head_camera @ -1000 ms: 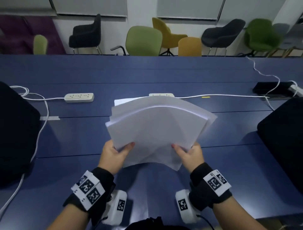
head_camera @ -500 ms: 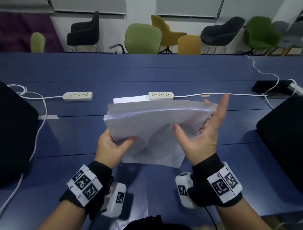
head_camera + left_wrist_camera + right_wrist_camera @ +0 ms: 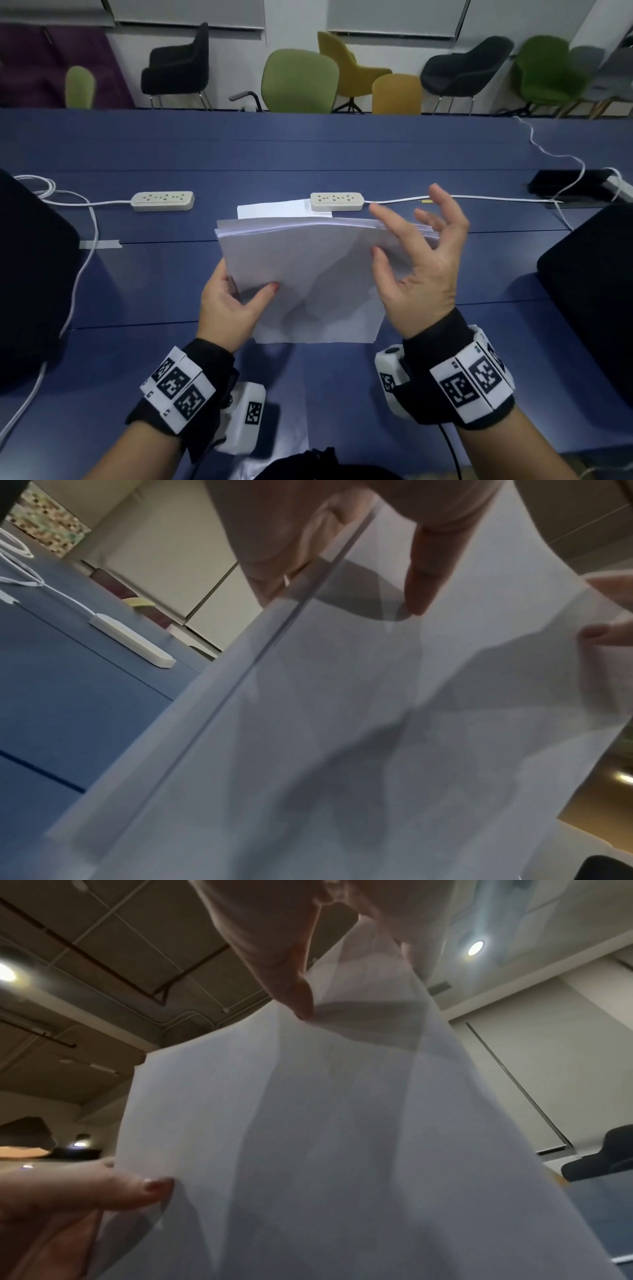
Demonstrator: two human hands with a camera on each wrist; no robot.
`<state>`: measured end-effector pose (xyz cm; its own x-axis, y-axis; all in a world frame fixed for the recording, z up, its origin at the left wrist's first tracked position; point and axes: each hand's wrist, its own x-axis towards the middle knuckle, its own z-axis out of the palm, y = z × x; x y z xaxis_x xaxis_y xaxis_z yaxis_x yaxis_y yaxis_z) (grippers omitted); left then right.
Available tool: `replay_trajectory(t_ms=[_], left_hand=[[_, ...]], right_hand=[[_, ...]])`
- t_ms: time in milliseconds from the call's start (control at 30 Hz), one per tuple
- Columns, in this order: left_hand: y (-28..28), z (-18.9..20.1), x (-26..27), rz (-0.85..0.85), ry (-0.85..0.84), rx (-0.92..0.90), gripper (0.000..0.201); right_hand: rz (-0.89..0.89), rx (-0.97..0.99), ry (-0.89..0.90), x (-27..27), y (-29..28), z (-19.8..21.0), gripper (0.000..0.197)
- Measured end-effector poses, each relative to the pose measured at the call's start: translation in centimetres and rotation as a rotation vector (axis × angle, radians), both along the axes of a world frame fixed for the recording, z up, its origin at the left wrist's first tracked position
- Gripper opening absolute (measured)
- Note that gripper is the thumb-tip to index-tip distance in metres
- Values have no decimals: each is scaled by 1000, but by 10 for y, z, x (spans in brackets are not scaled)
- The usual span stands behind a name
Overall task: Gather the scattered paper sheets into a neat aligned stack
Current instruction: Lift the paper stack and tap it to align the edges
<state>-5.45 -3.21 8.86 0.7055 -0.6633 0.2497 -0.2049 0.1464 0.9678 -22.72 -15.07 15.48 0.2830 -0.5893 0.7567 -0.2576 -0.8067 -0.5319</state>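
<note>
Your right hand (image 3: 419,260) has let go, fingers spread along the stack's (image 3: 305,274) side; left hand (image 3: 229,301) pinches it alone; squaring underway.

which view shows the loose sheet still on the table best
The head view: the loose sheet lies flat on the table behind the held stack, beside a power strip. In both wrist views the stack fills the frame and hides that sheet.

A long blue table (image 3: 308,154) fills mid-frame; along the top stand black (image 3: 178,65), green (image 3: 299,82) and mustard chairs (image 3: 346,65) before a white wall (image 3: 294,20); round ceiling lights (image 3: 475,947) glow overhead.
</note>
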Motion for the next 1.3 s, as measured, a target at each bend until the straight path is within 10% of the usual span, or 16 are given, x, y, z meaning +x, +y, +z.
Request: replay_trajectory(t_ms=[133, 267, 367, 467, 700, 867, 1033, 1300], left_hand=[[2, -4, -2, -9, 9, 67, 43], [5, 22, -10, 102, -166, -65, 84], [-2, 49, -12, 169, -573, -170, 98], [-6, 56, -8, 212, -755, -118, 70], [3, 37, 12, -20, -123, -42, 73], [-2, 26, 20, 20, -141, 88, 23], [4, 17, 16, 25, -55, 3, 27], [6, -7, 7, 59, 47, 73, 33]], right_hand=[[72, -32, -30, -5, -5, -5, 65], [197, 519, -296, -9, -13, -14, 96], [287, 624, -250, -9, -19, -26, 57], [342, 601, -227, -6, -20, -30, 26], [531, 618, -305, -6, -32, -14, 27], [565, 616, -361, 3, -33, -3, 35], [532, 748, -203, -7, -41, -25, 50], [371, 730, -98, 8, -25, -67, 18]])
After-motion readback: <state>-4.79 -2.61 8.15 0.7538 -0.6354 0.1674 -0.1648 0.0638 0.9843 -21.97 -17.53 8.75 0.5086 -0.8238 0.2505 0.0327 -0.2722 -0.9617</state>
